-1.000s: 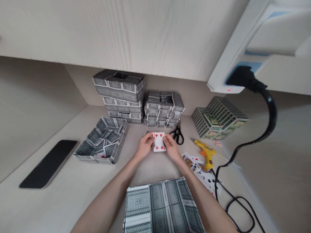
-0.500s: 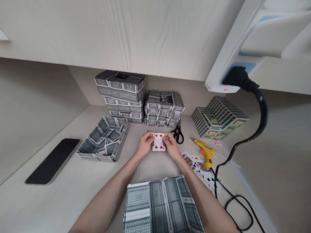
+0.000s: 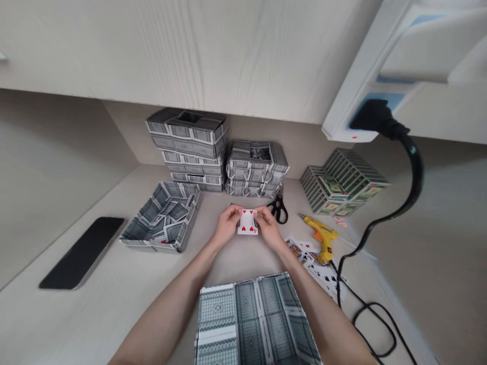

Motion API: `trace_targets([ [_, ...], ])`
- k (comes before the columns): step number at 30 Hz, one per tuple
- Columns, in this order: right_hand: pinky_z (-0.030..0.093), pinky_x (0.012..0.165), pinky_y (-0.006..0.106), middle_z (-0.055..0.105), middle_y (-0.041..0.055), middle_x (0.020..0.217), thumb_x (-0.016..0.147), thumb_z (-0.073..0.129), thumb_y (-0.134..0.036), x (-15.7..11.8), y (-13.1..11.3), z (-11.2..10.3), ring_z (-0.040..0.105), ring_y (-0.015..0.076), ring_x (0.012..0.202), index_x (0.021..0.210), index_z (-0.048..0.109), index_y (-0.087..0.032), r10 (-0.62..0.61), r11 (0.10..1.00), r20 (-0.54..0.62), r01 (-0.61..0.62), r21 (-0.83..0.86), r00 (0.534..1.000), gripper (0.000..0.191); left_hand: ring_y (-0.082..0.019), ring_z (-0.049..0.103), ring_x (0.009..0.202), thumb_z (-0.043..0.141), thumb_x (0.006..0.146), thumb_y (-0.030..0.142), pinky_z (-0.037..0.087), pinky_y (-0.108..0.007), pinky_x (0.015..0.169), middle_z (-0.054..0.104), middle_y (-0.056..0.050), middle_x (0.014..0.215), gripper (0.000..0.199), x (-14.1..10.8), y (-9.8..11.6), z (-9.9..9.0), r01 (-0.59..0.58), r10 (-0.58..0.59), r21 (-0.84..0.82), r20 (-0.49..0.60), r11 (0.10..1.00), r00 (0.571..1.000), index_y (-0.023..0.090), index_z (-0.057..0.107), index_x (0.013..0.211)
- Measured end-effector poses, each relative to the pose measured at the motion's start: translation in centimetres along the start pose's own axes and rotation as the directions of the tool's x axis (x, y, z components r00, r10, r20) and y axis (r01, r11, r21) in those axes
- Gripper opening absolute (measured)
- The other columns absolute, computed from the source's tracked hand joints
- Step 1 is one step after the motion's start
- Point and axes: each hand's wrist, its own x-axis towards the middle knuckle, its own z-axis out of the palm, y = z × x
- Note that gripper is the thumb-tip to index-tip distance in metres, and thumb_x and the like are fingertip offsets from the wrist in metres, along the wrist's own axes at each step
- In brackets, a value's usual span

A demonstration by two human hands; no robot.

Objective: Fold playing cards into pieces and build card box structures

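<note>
A four of hearts playing card (image 3: 248, 223) is held face up between my two hands over the desk. My left hand (image 3: 227, 223) pinches its left side, thumb on the face. On the right side, my right hand (image 3: 267, 224) grips it the same way. Dark patterned edges show under the thumbs, so the sides may be folded or other cards may lie beneath; I cannot tell which. Close in front of me, between my forearms, stands a box made of playing cards (image 3: 251, 319). Black-handled scissors (image 3: 279, 209) lie just beyond my right hand.
An open card tray (image 3: 131, 244) with loose cards sits left, beside a black phone (image 3: 83, 252). Card boxes (image 3: 186, 134) are stacked behind. A yellow glue gun (image 3: 322, 235) rests by scattered cards (image 3: 319, 274) at right. Its cord loops near a power strip (image 3: 353, 121).
Both hands stay on the card. The thumbs now sit slightly higher, and the card's top edge is less visible. The view has shifted slightly.
</note>
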Motion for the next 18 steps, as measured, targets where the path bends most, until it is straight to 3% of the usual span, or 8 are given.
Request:
trace_targets([
  [8,0.038,0.048,0.021,0.053,-0.0052,0.062,0.067,0.057,-0.028,-0.1,-0.1,0.6,0.047,0.0102,0.052,0.075,0.053,-0.022,0.056,0.985,-0.038,-0.049,0.163,0.998,0.011,-0.008,0.048,0.058,0.045,0.072,0.018,0.038,-0.019,0.056,0.055,0.002,0.066,0.01,-0.1,-0.2,0.0,-0.146,0.147,0.116,0.002,0.982,0.989,0.016,0.055,0.072],
  [13,0.038,0.043,0.019,0.052,-0.007,0.057,0.062,0.059,-0.021,-0.2,-0.8,0.7,0.047,0.0098,0.048,0.069,0.052,-0.022,0.182,0.933,0.007,-0.175,0.316,0.983,0.01,-0.009,0.05,0.061,0.043,0.073,0.015,0.039,-0.019,0.056,0.056,0.001,0.067,0.015,-0.4,-0.1,0.0,-0.2,0.195,0.203,0.046,0.958,0.98,0.016,0.058,0.074],
  [18,0.041,0.044,0.018,0.052,-0.0066,0.055,0.063,0.058,-0.018,-0.1,-1.2,0.3,0.048,0.0078,0.048,0.071,0.055,-0.02,0.188,0.877,0.057,-0.193,0.44,0.981,0.009,-0.009,0.049,0.059,0.042,0.073,0.014,0.038,-0.018,0.054,0.057,0.001,0.067,0.018,-0.4,0.1,-0.3,-0.218,0.21,0.263,0.059,0.94,0.976,0.016,0.06,0.075],
])
